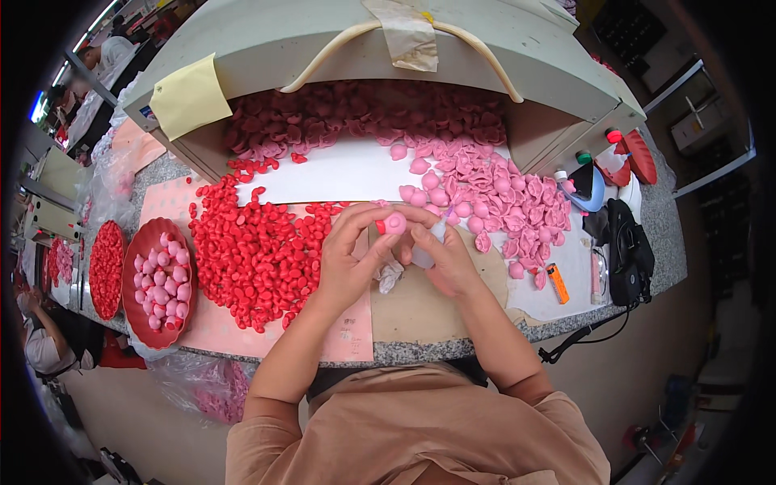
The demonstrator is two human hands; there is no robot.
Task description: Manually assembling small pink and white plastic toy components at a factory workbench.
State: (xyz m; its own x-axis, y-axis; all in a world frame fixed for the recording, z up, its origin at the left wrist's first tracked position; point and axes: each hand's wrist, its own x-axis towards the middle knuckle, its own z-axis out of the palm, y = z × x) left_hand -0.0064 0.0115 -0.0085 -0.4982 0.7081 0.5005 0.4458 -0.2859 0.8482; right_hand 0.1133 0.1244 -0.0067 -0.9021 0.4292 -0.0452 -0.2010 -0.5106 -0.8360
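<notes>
My left hand (349, 252) pinches a small round pink piece (394, 223) with a red part on its left side. Close beside it, my right hand (449, 260) is closed around a small translucent squeeze bottle (423, 257) with a thin purplish tip; the fingers partly hide it. Under the hands lies a tan round mat (420, 311), with a crumpled white tissue (390, 276) on it. Loose red pieces (250, 259) are heaped to the left. On the right spread pink shell-like pieces (513, 202), with rounder pink ones among them.
A grey box-like hood (339, 56) arches over the far pieces. Left stands a red bowl (132, 303) of joined pink-and-red pieces, beside another bowl of red ones (107, 271). Right lie an orange lighter (558, 283), a black bag (629, 255) and a blue dustpan-like scoop (594, 194).
</notes>
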